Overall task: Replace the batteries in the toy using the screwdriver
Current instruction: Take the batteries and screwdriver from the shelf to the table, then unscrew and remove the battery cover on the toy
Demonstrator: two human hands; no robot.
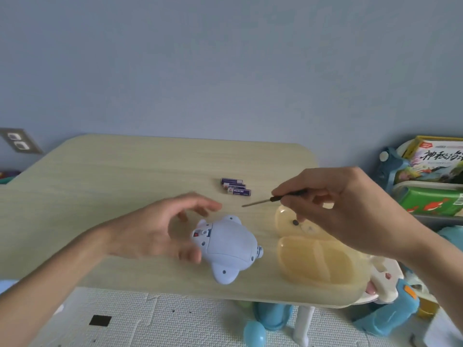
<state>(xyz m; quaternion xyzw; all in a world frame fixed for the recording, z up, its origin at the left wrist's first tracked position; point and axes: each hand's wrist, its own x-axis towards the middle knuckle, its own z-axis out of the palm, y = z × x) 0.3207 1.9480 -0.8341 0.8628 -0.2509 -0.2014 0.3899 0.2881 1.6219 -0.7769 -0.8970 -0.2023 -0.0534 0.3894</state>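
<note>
A light blue animal-shaped toy (229, 246) lies belly-up on the pale wooden table (100, 186), a small red switch showing near its top left. My left hand (155, 229) hovers just left of the toy, fingers spread and curled around it, holding nothing. My right hand (345, 206) is raised above the table's right side and pinches a thin screwdriver (273, 197) with a black handle; its metal tip points left. Three purple batteries (235, 187) lie side by side behind the toy.
A translucent yellow bear-shaped tray (313, 256) sits on the table's right part, under my right hand. Boxes and a bin (431, 191) stand to the far right. Blue and white plastic toys (385, 311) lie on the floor mat below the table's near edge.
</note>
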